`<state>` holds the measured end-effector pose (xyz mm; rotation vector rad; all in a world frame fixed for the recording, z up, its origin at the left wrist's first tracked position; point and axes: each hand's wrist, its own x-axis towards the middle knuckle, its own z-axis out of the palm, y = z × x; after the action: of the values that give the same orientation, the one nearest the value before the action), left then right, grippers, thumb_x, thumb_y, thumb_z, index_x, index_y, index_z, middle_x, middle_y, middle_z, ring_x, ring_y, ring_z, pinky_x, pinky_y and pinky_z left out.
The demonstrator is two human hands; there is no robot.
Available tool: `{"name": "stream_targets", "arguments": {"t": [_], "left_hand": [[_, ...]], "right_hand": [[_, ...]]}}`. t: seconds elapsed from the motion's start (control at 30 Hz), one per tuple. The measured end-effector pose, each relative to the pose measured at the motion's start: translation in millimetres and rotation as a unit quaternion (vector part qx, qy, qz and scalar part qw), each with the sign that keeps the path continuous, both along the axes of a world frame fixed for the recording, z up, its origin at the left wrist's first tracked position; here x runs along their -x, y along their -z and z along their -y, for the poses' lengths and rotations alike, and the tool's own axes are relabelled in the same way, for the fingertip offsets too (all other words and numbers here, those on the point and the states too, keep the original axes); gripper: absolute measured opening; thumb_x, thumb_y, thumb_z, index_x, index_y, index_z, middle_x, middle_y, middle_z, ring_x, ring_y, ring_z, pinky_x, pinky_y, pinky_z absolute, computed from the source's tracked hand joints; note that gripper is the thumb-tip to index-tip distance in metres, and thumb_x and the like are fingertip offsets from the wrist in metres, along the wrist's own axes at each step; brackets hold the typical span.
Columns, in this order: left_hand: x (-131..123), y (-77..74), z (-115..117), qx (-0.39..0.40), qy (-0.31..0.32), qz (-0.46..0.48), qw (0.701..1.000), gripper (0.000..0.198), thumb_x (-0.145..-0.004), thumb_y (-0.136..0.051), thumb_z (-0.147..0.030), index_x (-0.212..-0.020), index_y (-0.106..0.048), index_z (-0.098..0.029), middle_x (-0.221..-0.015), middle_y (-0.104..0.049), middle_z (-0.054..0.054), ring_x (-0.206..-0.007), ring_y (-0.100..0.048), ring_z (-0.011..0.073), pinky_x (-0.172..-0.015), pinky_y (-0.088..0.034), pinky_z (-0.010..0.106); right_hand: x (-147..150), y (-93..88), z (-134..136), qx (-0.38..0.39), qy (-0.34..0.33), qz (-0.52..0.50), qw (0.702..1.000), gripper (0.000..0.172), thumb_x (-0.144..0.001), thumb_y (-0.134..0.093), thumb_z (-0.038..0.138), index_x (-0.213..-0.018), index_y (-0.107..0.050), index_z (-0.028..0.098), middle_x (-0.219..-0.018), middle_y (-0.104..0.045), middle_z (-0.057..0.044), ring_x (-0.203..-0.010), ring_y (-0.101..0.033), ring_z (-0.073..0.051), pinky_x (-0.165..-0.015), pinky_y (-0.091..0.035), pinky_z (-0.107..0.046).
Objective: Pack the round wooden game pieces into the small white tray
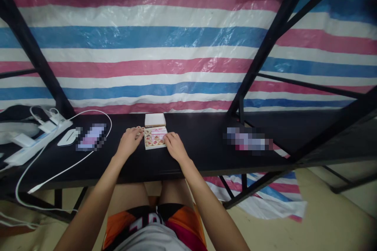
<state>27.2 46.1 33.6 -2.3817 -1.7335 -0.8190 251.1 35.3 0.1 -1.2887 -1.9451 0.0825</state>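
A small white box [156, 147] lies on the black desk, with several round xiangqi pieces [156, 142] in red and dark characters inside. Pink-and-white paper or a bag [159, 131] fills its upper right part. My left hand [131, 140] is at the box's left side, fingers bent and closed around a xiangqi piece [138, 134]; more pieces [139, 128] show by its fingertips. On the right, my right hand [174, 144] grips the box's right edge with bent fingers, partly hiding that side. Just behind the box sits its white lid [155, 119].
A phone with a blurred screen [92, 136], a white flat device [68, 137] and a power strip [35, 143] with white cables [64, 170] occupy the left. A blurred item [249, 139] lies at right. Black metal posts [259, 59] and a striped sheet [153, 39] stand behind the desk [203, 141].
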Motion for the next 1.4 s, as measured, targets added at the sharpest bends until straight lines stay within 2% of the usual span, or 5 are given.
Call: {"name": "stream_targets", "arguments": {"t": [0.47,0.67,0.87,1.07,1.4], "left_hand": [[35.3,19.5,13.7,0.063,-0.067,-0.114,0.989,0.034,-0.087,-0.044,-0.031,-0.115,-0.059,-0.019,-0.115,-0.057,0.011,-0.100,-0.055,0.0259,-0.087,-0.044,0.037],[49.0,9.5,21.5,0.090,-0.095,-0.103,0.986,0.021,-0.083,-0.046,-0.023,-0.097,-0.062,-0.019,-0.094,-0.063,0.009,-0.088,-0.057,0.0241,-0.076,-0.045,0.032],[9.7,-14.0,14.1,0.080,0.025,0.078,0.993,0.021,-0.084,-0.048,-0.034,-0.095,-0.061,-0.022,-0.099,-0.067,0.004,-0.086,-0.061,0.0193,-0.077,-0.044,0.027],[-59.4,-12.5,-20.8,0.119,0.124,0.007,0.985,0.015,-0.079,-0.053,-0.023,-0.085,-0.066,-0.017,-0.076,-0.067,0.005,-0.076,-0.060,0.0198,-0.071,-0.042,0.027],[-50.4,8.2,-22.7,0.082,0.214,0.015,0.973,0.025,-0.086,-0.047,-0.031,-0.084,-0.067,-0.016,-0.076,-0.065,0.005,-0.073,-0.057,0.0174,-0.073,-0.043,0.028]], "right_hand": [[23.9,-9.8,7.9,-0.047,-0.137,0.102,0.984,0.031,-0.093,-0.041,0.033,-0.116,-0.058,0.022,-0.116,-0.062,-0.008,-0.112,-0.051,-0.020,-0.102,-0.030,-0.040],[3.4,-2.0,-1.6,-0.023,-0.036,-0.045,0.998,0.032,-0.089,-0.038,0.019,-0.113,-0.059,0.018,-0.109,-0.061,-0.009,-0.104,-0.052,-0.022,-0.093,-0.040,-0.037],[-14.1,13.4,-13.8,0.041,-0.013,-0.116,0.992,0.046,-0.070,-0.030,-0.002,-0.094,-0.063,0.018,-0.098,-0.061,-0.007,-0.095,-0.054,-0.019,-0.088,-0.043,-0.032],[-8.4,11.4,-9.1,0.049,0.012,-0.050,0.997,0.044,-0.072,-0.033,-0.002,-0.099,-0.062,0.018,-0.100,-0.058,-0.008,-0.095,-0.050,-0.020,-0.089,-0.041,-0.032],[-7.1,10.7,-7.4,0.036,0.004,-0.010,0.999,0.033,-0.087,-0.034,0.008,-0.104,-0.061,0.018,-0.103,-0.056,-0.008,-0.092,-0.050,-0.019,-0.088,-0.041,-0.030]]}}
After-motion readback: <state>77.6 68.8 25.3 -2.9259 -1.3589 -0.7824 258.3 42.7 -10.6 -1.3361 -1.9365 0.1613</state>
